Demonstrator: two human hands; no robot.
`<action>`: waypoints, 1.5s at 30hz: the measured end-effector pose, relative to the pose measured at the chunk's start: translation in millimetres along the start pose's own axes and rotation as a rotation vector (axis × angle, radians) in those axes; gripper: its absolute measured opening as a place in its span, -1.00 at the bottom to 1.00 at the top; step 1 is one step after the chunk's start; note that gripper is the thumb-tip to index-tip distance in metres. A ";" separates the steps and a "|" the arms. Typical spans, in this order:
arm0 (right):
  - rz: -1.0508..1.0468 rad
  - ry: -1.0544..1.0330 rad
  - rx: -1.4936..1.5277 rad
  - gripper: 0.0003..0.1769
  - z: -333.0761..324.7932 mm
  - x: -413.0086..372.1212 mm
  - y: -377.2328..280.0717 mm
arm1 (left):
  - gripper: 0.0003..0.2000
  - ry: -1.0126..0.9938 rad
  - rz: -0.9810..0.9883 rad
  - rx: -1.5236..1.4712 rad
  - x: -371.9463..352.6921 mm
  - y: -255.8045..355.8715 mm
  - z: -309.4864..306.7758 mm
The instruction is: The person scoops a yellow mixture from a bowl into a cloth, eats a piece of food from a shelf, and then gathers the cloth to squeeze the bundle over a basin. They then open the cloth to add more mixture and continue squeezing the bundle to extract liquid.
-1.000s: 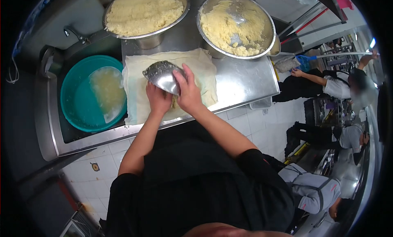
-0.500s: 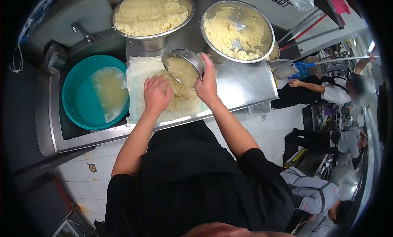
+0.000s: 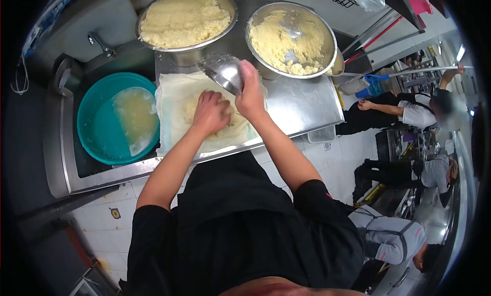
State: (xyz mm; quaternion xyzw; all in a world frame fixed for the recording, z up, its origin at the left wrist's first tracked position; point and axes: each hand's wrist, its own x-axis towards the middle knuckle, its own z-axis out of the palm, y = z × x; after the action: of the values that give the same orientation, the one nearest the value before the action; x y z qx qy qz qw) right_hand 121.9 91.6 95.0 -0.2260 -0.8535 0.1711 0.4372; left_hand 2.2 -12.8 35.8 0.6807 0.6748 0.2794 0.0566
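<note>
My right hand (image 3: 250,94) is closed on the rim of a small metal bowl (image 3: 225,76), which is tilted over so that its shiny outside faces up. Beneath it a white cloth (image 3: 171,99) lies spread on the steel counter, with a mound of pale yellow crumbly mash (image 3: 190,106) in its middle. On that mound rests my left hand (image 3: 211,112), fingers bent but apart, with the fingertips against the mash. The inside of the bowl is hidden.
Two large metal bowls of pale yellow mash, one fuller (image 3: 184,20) and one part-filled (image 3: 307,38), stand behind the cloth. Left, a green tub (image 3: 94,127) holding a bag of cloudy liquid (image 3: 135,117) sits in the sink. Co-workers (image 3: 414,112) are at the right.
The metal bowl has tipped over further, from its mash-filled inside showing to its outside facing up. My left hand has moved right and its fingers have bent onto the mash.
</note>
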 end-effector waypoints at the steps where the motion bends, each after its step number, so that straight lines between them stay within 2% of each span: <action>1: 0.056 0.018 0.058 -0.18 -6.0 5.4 -3.0 | -0.59 0.074 0.011 0.041 -4.7 0.7 2.7; 6: 0.099 -0.093 0.040 -0.24 -2.3 -9.8 14.3 | -0.59 -0.007 -0.029 -0.037 1.0 -1.3 -2.6; 8: 0.268 -0.228 0.075 -0.23 -6.9 -18.1 -5.4 | -0.57 -0.034 -0.053 -0.055 0.5 -2.4 -3.0; 12: 0.265 -0.228 0.102 -0.21 -20.0 -14.1 -6.4 | -0.55 -0.045 -0.040 -0.006 1.0 -1.9 -9.5; 14: 0.166 -0.070 0.094 -0.19 -36.3 -4.5 -5.9 | -0.56 -0.057 -0.085 -0.068 1.1 -4.9 -9.8; 16: 0.177 -0.030 0.113 -0.19 -56.0 5.0 -1.1 | -0.57 -0.069 -0.078 -0.071 2.6 -8.0 -9.0; 18: 0.050 0.112 0.011 -0.19 -76.5 15.1 13.4 | -0.57 -0.077 -0.077 -0.072 9.1 -6.8 -11.6; 21: -0.008 0.224 -0.051 -0.25 -125.8 40.6 27.1 | -0.59 -0.056 -0.079 -0.020 19.5 4.0 -18.8; 23: -0.027 0.255 -0.085 -0.26 -158.2 55.3 35.0 | -0.63 0.085 -0.093 -0.172 40.8 9.1 -22.1; 24: -0.032 0.217 -0.099 -0.27 -173.0 62.7 39.4 | -0.63 0.086 -0.098 -0.171 52.3 11.8 -19.2; 26: -0.043 0.178 -0.111 -0.27 -188.1 70.6 49.1 | -0.64 0.112 -0.273 -0.517 79.7 16.8 -11.3; 27: -0.023 0.079 -0.141 -0.29 -192.0 72.3 54.1 | -0.64 0.117 -0.279 -0.517 96.7 17.7 -5.4; 29: 0.021 -0.092 -0.193 -0.35 -193.8 74.0 55.8 | -0.68 0.070 -0.460 -0.860 129.4 18.3 9.4; 30: 0.017 -0.100 -0.187 -0.35 -190.1 74.1 59.9 | -0.68 0.077 -0.469 -0.860 142.3 20.0 15.5; 32: 0.002 -0.240 -0.247 -0.41 -178.4 74.5 75.8 | -0.81 0.074 -0.599 -1.232 163.3 23.3 26.3; 33: -0.030 -0.260 -0.261 -0.43 -170.0 74.9 86.1 | -0.81 0.085 -0.603 -1.229 166.8 24.1 32.1; 35: -0.004 -0.303 -0.273 -0.41 -158.0 79.2 94.1 | -0.94 0.106 -0.720 -1.398 172.4 26.6 41.2; 36: 0.042 -0.314 -0.266 -0.40 -152.2 81.2 97.8 | -0.94 0.111 -0.725 -1.391 173.4 31.9 45.4; 37: 0.043 -0.316 -0.257 -0.40 -148.6 85.6 104.0 | -0.95 0.193 -0.707 -1.428 174.3 46.5 45.1; 39: 0.175 -0.414 -0.288 -0.37 -145.3 98.8 122.6 | -0.96 0.325 -0.692 -1.488 177.4 61.9 42.4; 42: 0.170 -0.312 -0.206 -0.29 -144.1 123.6 157.8 | -0.97 0.375 -0.689 -1.432 181.9 70.8 37.5; 45: 0.141 -0.314 -0.222 -0.27 -170.1 153.0 147.3 | -0.94 0.477 -0.687 -1.349 185.0 82.4 27.7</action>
State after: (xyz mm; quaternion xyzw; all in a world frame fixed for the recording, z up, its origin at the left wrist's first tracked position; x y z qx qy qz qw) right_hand 217.9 313.2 220.3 -0.3026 -0.9069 0.1395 0.2579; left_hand 75.5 164.5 106.3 0.1747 0.5261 0.7332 0.3938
